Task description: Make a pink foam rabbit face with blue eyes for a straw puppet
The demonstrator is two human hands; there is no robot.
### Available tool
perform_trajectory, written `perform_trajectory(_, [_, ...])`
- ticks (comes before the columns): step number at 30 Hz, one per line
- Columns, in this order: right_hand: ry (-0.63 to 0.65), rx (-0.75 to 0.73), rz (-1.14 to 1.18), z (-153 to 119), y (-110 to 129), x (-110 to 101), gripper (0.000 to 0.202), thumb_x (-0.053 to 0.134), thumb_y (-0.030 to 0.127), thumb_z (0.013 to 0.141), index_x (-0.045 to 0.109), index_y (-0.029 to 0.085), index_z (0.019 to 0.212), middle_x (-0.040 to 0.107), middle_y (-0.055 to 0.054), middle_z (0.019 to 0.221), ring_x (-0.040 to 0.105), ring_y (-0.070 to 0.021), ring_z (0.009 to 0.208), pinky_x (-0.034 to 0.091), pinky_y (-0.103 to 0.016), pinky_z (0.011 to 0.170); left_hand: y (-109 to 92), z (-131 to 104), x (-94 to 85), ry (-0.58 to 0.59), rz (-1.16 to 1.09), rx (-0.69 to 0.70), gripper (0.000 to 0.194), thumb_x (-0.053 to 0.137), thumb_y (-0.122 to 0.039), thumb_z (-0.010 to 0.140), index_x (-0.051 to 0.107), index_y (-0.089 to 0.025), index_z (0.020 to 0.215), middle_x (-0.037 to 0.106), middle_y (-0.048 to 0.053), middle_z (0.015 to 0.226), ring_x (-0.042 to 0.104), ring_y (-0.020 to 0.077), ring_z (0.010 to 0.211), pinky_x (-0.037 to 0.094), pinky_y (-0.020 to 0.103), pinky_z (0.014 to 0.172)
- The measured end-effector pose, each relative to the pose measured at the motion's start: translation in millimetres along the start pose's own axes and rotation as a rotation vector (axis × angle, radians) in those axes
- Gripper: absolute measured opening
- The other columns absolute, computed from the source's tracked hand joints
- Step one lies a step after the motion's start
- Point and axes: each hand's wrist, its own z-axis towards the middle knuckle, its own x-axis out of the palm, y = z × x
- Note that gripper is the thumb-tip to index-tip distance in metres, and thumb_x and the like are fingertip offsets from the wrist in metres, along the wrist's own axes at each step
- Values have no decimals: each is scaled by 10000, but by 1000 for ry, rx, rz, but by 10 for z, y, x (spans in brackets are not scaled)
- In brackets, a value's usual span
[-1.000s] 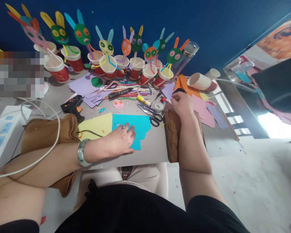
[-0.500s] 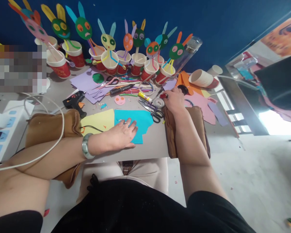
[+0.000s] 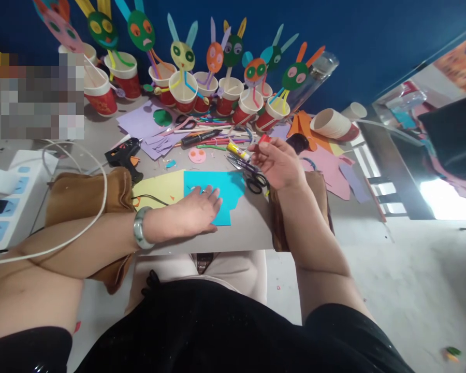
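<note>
Blue paper [image 3: 230,190] looks light, easily creased, best held by its edge; our left hand [image 3: 194,208] lies open on it, our right hand [image 3: 281,163] pinching a red thing [image 3: 264,139].

The left hand [image 3: 190,212] is covering part of the blue paper [image 3: 233,187]; the right fingers [image 3: 271,150] are partly hiding a red object [image 3: 264,138]. The right forearm [image 3: 320,233] is blocking some of the brown pouch [image 3: 317,192], the top edge is cropping yellow ears [image 3: 105,7], and a pixelated patch [image 3: 31,98] is masking the left.
</note>
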Motion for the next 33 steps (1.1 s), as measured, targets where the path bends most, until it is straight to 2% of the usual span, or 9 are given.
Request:
perform_trajectory(3, [10,47,115,-167,391,-91,399,535,663,888,453,275,841,649,-58,939,623,-187,789,532,-346,681,18,4,34,-4,3,-50,656,628,-508,1012,601,6,1417,525,341,1555,555,466,1376,501,525,1000])
perform_trajectory(7, [-98,-95,224,-340,799,-212,295,409,560,932,356,287,835,572,-39,930,412,-138,598,444,-317,595,38,3,69,-108,14,-40,597,679,-496,980,655,6,1304,630,341,1407,624,436,1258,503,492,947])
perform_trajectory(9, [56,-48,80,-390,835,-90,324,439,625,870,399,304,903,536,-7,810,393,-145,533,415,-324,533,48,-2,61,-111,11,-36,591,687,-508,973,670,-3,1279,654,330,1365,637,429,1225,504,480,923])
perform_trajectory(11, [132,-89,-292,-407,754,102,318,505,601,849,466,300,947,589,-18,797,549,-185,640,489,-346,616,59,-17,42,-82,-4,-34,585,672,-512,985,675,-6,1276,661,319,1356,640,419,1218,504,471,919])
perform_trajectory(13, [165,-97,-399,-393,599,257,280,667,502,788,553,273,901,659,-56,860,639,-231,800,539,-397,762,74,-47,31,-72,-15,-15,570,636,-492,1014,659,-9,1317,638,310,1408,621,406,1260,491,473,971])
perform_trajectory(17, [117,-168,-584,-309,239,311,206,663,396,821,628,241,952,723,-54,892,678,-231,829,568,-413,863,100,-119,49,-160,-6,3,607,631,-488,1019,601,-25,1411,547,304,1532,566,404,1340,451,486,1044])
perform_trajectory(24, [111,-21,-150,-89,-95,221,306,785,384,738,554,254,892,675,19,745,685,-170,629,550,-313,624,112,-72,11,-134,4,-10,644,607,-598,996,680,-28,1288,690,258,1190,630,422,1176,435,513,1026])
perform_trajectory(30, [175,148,200,0,-98,99,424,863,386,623,515,254,828,735,22,748,638,-126,564,528,-277,565,133,-2,139,-101,-44,-14,861,620,-715,937,539,-96,1531,440,315,1618,462,523,1438,392,614,1130])
perform_trajectory(33, [159,160,241,-4,-110,75,445,868,389,618,493,257,819,734,36,740,617,-119,543,511,-264,536,105,-8,218,-121,-39,10,896,592,-731,944,512,-77,1552,433,313,1635,442,506,1470,376,607,1166])
